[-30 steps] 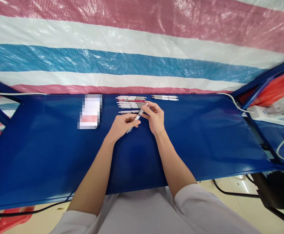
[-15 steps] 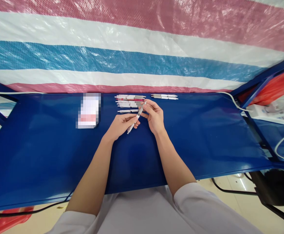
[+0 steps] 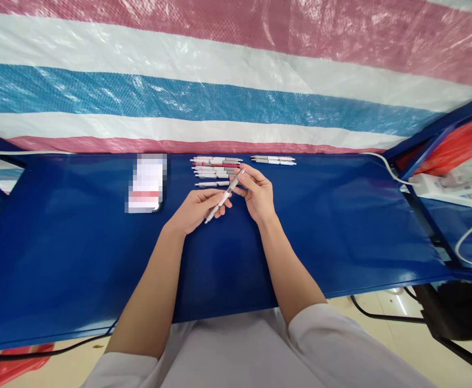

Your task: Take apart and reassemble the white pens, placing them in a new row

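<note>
A white and grey pen (image 3: 224,198) slants between my two hands above the table, its pointed metal tip up and to the right. My left hand (image 3: 195,210) is closed on the white barrel, thumb on top and fingers beneath. At the tip end, my right hand (image 3: 259,195) pinches the grey grip between thumb and fingers. Just beyond lies a group of several pens (image 3: 215,166), one of them red, partly hidden by my right fingers. A single white pen (image 3: 209,184) rests nearer to me. Two more pens (image 3: 273,160) lie side by side to the right.
The blue table (image 3: 333,231) stretches out to both sides. A blurred-out phone-like object (image 3: 146,183) lies left of the pens. Behind hangs a striped plastic sheet (image 3: 219,102). A white power strip (image 3: 442,189) with cables sits at the right edge.
The pen's rear end has shifted slightly down and to the left, and more of the barrel shows past my left fingers. Both hands stay in nearly the same place.
</note>
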Tool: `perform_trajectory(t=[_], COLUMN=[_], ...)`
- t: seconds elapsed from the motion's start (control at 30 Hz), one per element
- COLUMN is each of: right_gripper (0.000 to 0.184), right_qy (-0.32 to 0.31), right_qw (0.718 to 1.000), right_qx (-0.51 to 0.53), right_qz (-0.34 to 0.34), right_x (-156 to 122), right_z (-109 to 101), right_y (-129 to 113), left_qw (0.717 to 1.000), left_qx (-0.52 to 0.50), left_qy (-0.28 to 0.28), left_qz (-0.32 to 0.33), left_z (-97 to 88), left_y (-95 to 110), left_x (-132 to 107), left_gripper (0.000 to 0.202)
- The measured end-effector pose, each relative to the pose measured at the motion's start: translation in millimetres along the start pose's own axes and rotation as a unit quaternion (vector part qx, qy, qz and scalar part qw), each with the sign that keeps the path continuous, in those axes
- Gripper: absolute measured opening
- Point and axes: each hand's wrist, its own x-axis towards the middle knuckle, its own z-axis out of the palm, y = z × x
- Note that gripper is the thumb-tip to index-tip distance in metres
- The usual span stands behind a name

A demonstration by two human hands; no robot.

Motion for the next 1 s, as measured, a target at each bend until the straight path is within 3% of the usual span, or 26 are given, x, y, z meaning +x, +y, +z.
perform_trajectory(t=[0.2,0.5,0.8,0.9,1.0], right_gripper=[0.031,0.031,0.035,0.036,0.033], right_qy=[0.016,0.031,0.146,0.152,0.095], right_qw=[1.000,0.998,0.981,0.980,0.978], right_qx=[0.004,0.000,0.050,0.002,-0.131], right_qz=[-0.027,-0.058,-0.121,-0.127,-0.131], right_x=[1.2,-1.4,5.4,5.5,4.4], right_z=[-0.9,0.4,-7.3,-10.8,-15.2], right_y=[0.2,-5.9,-17.9,-19.0,-20.5], left_qw=[0.999,1.000,0.998,0.996,0.993], left_qx=[-0.026,-0.008,-0.052,-0.087,-0.116], left_qy=[-0.001,-0.020,-0.017,-0.001,0.010], left_qz=[0.024,0.018,0.003,-0.011,-0.014], left_z=[0.2,-0.3,-1.8,-2.7,-5.1], left_y=[1.0,-0.4,-0.8,0.4,2.5], left_x=[-0.3,-1.2,-1.2,-0.7,-1.1], left_gripper=[0.040,0.033,0.033,0.038,0.038])
